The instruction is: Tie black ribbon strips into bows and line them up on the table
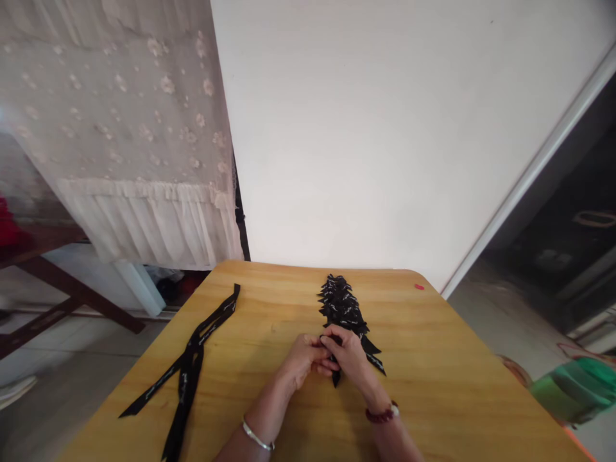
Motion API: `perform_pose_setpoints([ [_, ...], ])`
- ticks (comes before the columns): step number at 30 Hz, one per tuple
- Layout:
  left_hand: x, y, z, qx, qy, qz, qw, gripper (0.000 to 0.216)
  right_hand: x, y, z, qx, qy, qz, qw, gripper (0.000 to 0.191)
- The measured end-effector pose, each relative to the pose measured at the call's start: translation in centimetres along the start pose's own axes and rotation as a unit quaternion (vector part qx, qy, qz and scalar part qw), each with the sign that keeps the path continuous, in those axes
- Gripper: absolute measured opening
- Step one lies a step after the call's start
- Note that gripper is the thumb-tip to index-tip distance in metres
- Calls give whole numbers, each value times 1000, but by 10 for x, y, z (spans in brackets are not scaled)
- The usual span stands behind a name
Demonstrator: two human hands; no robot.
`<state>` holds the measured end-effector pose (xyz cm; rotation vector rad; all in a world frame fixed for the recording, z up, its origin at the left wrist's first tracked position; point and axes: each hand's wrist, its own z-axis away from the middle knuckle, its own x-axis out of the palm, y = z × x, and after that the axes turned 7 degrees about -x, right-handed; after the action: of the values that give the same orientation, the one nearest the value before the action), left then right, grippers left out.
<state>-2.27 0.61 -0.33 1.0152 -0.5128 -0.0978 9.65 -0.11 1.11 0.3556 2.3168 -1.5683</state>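
Observation:
Both hands meet near the middle of the wooden table, pinching a black ribbon with white lettering. My left hand grips it from the left, its fingers curled under. My right hand closes on it from above, thumb and forefinger together; the part between the hands is mostly hidden. Just beyond them lies a row of black ribbon bows, overlapping one another, with pointed tails sticking out. To the left, several loose black ribbon strips lie crossed on the table.
A small red object lies at the table's far right corner. Behind the table rises a white wall, with a lace curtain to its left. A dark wooden stand is at left, a green container at right.

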Motion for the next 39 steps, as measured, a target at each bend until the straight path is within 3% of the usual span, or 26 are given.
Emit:
perform_pose_setpoints([
  [10, 1, 0, 0, 2, 2, 13, 1000, 17, 5, 0, -1, -1, 20, -10, 1000, 17],
  [17, 0, 9, 0, 23, 71, 134, 988, 10, -5, 2, -5, 170, 73, -199, 962, 50],
  [19, -1, 10, 0, 27, 79, 152, 985, 6, -5, 1, -4, 156, 72, -197, 965, 47],
  [23, -2, 9, -1, 30, 77, 169, 982, 5, -2, 2, -4, 45, 66, -114, 990, 33],
  [25, -2, 8, 0, 33, 69, 171, 982, 6, -1, 4, -4, 23, 76, -71, 994, 30],
  [34, 3, 8, -1, 60, 98, 165, 980, 16, 2, 10, -4, 38, 78, -28, 996, 30],
  [39, 2, 9, 2, 49, 45, 156, 986, 24, 2, 10, -4, 56, 93, -63, 992, 28],
])
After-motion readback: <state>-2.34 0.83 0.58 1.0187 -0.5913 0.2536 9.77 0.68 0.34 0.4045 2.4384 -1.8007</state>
